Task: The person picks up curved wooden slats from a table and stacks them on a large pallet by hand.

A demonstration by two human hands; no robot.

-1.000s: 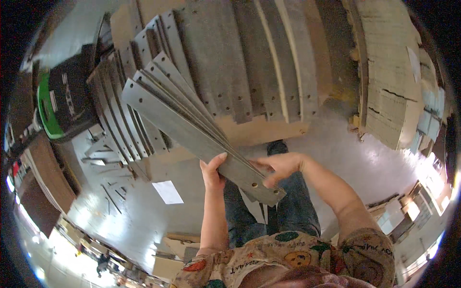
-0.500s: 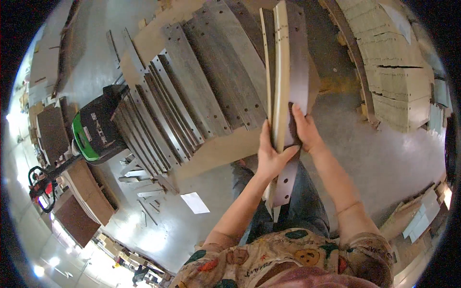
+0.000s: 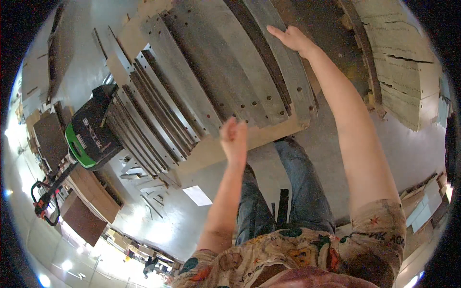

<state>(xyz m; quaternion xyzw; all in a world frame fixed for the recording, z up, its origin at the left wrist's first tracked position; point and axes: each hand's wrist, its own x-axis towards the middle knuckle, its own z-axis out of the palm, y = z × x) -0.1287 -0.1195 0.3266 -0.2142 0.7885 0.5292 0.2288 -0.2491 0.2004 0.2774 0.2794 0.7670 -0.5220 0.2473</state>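
On pallet [image 3: 249,139], right hand [image 3: 293,39] presses lengthwise panel [image 3: 283,72].

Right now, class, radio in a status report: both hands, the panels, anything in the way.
Right hand flat on grey panel stack. Left hand closed, empty, at stack's near edge. Green-and-black machine beside stack, clear of hands.

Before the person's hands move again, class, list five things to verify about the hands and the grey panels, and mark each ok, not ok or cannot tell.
1. Right hand lies flat on the top grey panel, fingers spread: ok.
2. Left hand grips something: not ok, it is curled and holds nothing visible.
3. Panels lie flat on the stack: ok.
4. Stack rests fully on the wooden board: cannot tell.
5. Pallet truck stands apart from both hands: ok.
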